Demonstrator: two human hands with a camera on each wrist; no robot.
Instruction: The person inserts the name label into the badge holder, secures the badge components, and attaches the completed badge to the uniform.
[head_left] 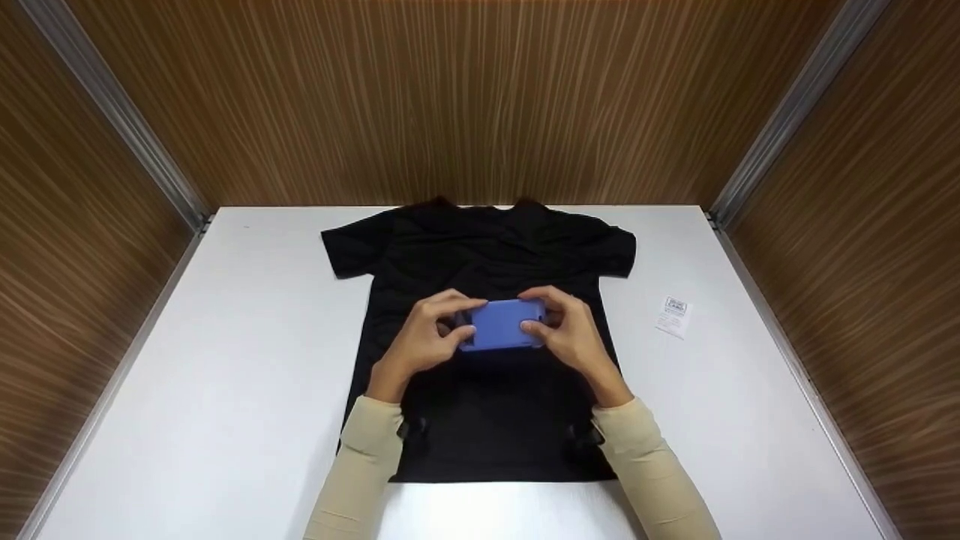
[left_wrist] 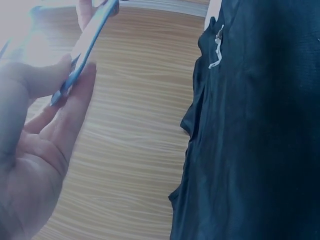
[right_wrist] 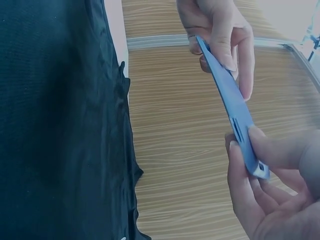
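Note:
A thin blue phone case (head_left: 501,324) is held lengthwise between both hands, above a black T-shirt (head_left: 495,435) spread flat. My left hand (head_left: 427,336) pinches its left end, thumb on the near face and fingers at the upper edge. At the opposite end, my right hand (head_left: 574,336) grips it the same way. The right wrist view shows the case (right_wrist: 232,100) edge-on, with a side slot and a small opening near its lower end. In the left wrist view the case (left_wrist: 89,42) is partly washed out by glare.
On the white table (head_left: 247,360), a small white printed card (head_left: 674,316) lies right of the shirt. Wood-grain panels (head_left: 465,105) rise at the back and both sides, with metal rails (head_left: 795,112) at the corners.

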